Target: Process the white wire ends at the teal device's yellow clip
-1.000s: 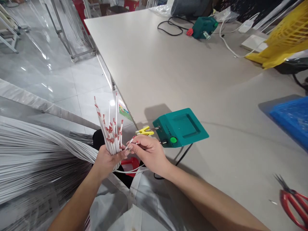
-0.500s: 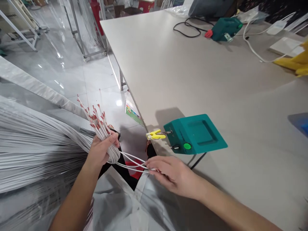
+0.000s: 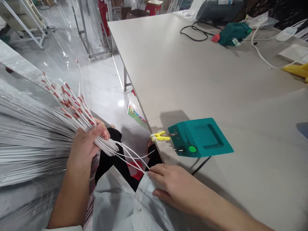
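Note:
My left hand (image 3: 88, 141) is closed around a thick bundle of white cables (image 3: 106, 146). Their reddish, copper-coloured ends (image 3: 72, 107) fan out up and to the left. A few loose white cables (image 3: 131, 157) stretch from the lower end of the bundle towards my right hand (image 3: 172, 183). The fingertips of that hand are on these strands, the thumb sits lower, and the palm side is hidden. One strand curves away with its tip free. Right of the bundle, a green tester box (image 3: 201, 138) with a yellow clip (image 3: 160, 136) and a round green button lies on the table.
A mass of white cables (image 3: 29, 138) hangs at my left beside a pale rail. The table (image 3: 168, 70) has its edge close to my legs. Another green device (image 3: 233, 33), a black cord (image 3: 194, 32) and a yellow item (image 3: 297, 69) lie further back.
My left hand has moved left with the bundle, which now leans further left. My right hand has shifted slightly down, its thumb now lower, and one strand's tip has come free of it.

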Motion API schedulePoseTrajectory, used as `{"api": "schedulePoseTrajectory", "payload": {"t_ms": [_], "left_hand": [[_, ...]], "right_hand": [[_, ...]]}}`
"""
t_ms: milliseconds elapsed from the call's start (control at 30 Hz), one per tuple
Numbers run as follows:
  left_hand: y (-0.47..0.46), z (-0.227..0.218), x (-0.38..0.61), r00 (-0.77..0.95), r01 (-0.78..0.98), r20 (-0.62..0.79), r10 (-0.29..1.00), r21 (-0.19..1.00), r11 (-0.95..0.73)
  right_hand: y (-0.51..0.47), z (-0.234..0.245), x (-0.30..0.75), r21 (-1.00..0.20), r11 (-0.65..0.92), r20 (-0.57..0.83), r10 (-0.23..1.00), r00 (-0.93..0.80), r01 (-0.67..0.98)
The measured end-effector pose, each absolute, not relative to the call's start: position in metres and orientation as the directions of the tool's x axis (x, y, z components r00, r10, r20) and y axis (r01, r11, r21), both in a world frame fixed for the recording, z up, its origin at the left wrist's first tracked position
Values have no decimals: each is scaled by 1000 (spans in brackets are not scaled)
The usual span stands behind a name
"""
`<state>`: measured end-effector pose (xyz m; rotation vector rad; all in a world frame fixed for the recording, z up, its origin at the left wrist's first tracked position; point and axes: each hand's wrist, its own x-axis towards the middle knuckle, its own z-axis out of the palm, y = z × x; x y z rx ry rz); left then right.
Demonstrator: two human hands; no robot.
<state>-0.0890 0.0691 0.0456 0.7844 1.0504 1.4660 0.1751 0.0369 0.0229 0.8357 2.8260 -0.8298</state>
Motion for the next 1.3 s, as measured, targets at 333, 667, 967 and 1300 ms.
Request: {"api": "schedulePoseTrajectory", "payload": {"t_ms": [333, 667, 967, 1300], "left_hand": [[56, 51, -90, 89, -119, -121, 989, 984, 131], [28, 77, -115, 125, -335, 124, 984, 939, -76], [44, 54, -91, 3, -276, -58, 998, 960, 56], [57, 2, -50, 110, -193, -274, 955, 937, 291]], "right_hand": [[53, 38, 98, -412, 675, -182, 598, -781, 612], [89, -35, 39, -273, 633, -561, 507, -654, 725], [91, -18, 48, -319, 537, -473, 623, -622, 781], [67, 18, 96, -962, 189, 134, 955, -264, 197]]}}
